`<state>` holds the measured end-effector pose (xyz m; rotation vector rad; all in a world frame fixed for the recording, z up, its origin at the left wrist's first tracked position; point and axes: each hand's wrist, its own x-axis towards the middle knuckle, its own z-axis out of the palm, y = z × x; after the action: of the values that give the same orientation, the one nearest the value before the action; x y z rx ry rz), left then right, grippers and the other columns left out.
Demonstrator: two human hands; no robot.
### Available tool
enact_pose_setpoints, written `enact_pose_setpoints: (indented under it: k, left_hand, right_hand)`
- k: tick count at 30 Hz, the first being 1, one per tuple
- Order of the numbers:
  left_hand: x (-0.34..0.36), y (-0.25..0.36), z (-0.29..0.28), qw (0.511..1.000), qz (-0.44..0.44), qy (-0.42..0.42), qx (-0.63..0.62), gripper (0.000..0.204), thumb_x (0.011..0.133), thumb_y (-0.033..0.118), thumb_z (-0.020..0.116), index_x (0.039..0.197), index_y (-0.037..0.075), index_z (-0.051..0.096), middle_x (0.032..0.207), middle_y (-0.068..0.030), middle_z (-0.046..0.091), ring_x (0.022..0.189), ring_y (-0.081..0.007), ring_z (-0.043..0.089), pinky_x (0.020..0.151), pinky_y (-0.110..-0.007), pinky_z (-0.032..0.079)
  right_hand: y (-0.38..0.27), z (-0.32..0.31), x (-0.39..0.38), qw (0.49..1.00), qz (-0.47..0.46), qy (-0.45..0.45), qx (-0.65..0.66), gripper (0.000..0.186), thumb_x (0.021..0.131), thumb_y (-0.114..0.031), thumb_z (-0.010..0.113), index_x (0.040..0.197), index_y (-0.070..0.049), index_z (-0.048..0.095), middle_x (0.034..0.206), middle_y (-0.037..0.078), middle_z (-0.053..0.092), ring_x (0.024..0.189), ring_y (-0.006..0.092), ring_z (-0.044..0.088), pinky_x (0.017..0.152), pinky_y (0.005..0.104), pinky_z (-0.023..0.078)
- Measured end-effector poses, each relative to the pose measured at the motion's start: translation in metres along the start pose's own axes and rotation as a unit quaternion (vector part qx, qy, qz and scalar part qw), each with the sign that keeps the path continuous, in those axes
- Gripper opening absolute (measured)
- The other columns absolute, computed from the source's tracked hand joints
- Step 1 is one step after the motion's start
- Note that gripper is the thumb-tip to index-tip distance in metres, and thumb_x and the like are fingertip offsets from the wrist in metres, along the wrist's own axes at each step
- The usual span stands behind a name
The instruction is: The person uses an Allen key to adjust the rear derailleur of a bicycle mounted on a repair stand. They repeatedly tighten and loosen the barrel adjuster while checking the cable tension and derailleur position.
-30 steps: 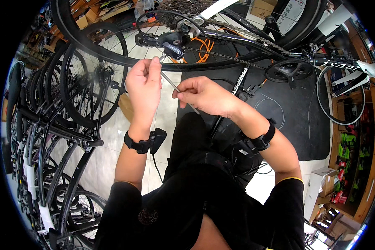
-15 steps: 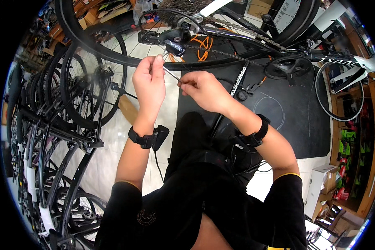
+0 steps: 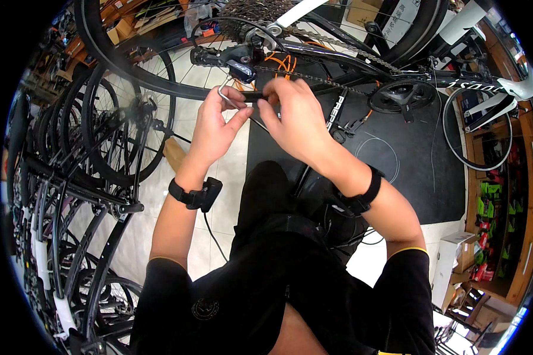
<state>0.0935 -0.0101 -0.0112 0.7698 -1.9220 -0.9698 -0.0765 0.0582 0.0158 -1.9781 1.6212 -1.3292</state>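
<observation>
Bicycles (image 3: 108, 257) crowded left; wooden cabinet (image 3: 518, 278) right, green items (image 3: 490, 189) inside, perhaps packages; dark floor mat (image 3: 417, 198).

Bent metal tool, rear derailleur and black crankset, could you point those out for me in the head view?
Bent metal tool (image 3: 228, 99): head view, on the shaft just below its bend.
Rear derailleur (image 3: 241, 70): head view, on its glossy body.
Black crankset (image 3: 403, 96): head view, near its centre.

Slim silver metal rod (image 3: 227, 99), bent near upper end, shank slanting down rightward, held in left hand (image 3: 215, 127)
</observation>
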Motion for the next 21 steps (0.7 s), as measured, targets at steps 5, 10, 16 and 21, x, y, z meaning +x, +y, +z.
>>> enact_pose_setpoints:
  k: [5, 10, 16, 21]
  left_hand:
    - [0.011, 0.019, -0.006, 0.993, 0.02, -0.002, 0.115, 0.035, 0.073, 0.008, 0.078, 0.093, 0.0, 0.05, 0.085, -0.0091, 0.058, 0.078, -0.0186, 0.059, 0.072, -0.032, 0.048]
    - [0.011, 0.022, -0.011, 0.98, 0.002, -0.002, 0.197, 0.039, 0.07, 0.011, 0.081, 0.086, 0.001, 0.047, 0.078, -0.0085, 0.056, 0.069, -0.0194, 0.056, 0.064, -0.033, 0.046]
    - [0.01, 0.026, -0.009, 0.963, 0.017, 0.009, 0.269, 0.038, 0.071, 0.012, 0.08, 0.085, 0.001, 0.047, 0.078, -0.0113, 0.057, 0.069, -0.0238, 0.057, 0.062, -0.035, 0.047]
    - [0.011, 0.024, -0.011, 0.943, 0.054, 0.005, 0.328, 0.037, 0.072, 0.011, 0.079, 0.085, 0.001, 0.046, 0.079, -0.0123, 0.057, 0.07, -0.027, 0.058, 0.063, -0.036, 0.047]
  right_hand:
    - [0.002, 0.01, 0.028, 0.994, 0.061, -0.06, 0.068, 0.027, 0.085, -0.02, 0.06, 0.087, 0.006, 0.061, 0.075, 0.023, 0.063, 0.085, 0.0369, 0.06, 0.077, 0.0432, 0.049]
    - [0.004, 0.027, 0.032, 0.955, 0.196, -0.114, 0.189, 0.033, 0.089, -0.028, 0.056, 0.088, 0.003, 0.066, 0.083, 0.023, 0.065, 0.08, 0.0405, 0.063, 0.073, 0.0418, 0.05]
    - [0.01, 0.023, 0.03, 0.975, 0.146, -0.078, 0.145, 0.029, 0.09, -0.023, 0.057, 0.084, 0.004, 0.066, 0.069, 0.015, 0.062, 0.066, 0.0221, 0.057, 0.065, 0.0348, 0.047]
    - [0.011, 0.012, 0.026, 0.988, 0.078, -0.037, 0.131, 0.025, 0.09, -0.02, 0.057, 0.084, 0.003, 0.066, 0.064, 0.011, 0.058, 0.059, 0.016, 0.053, 0.058, 0.0316, 0.043]
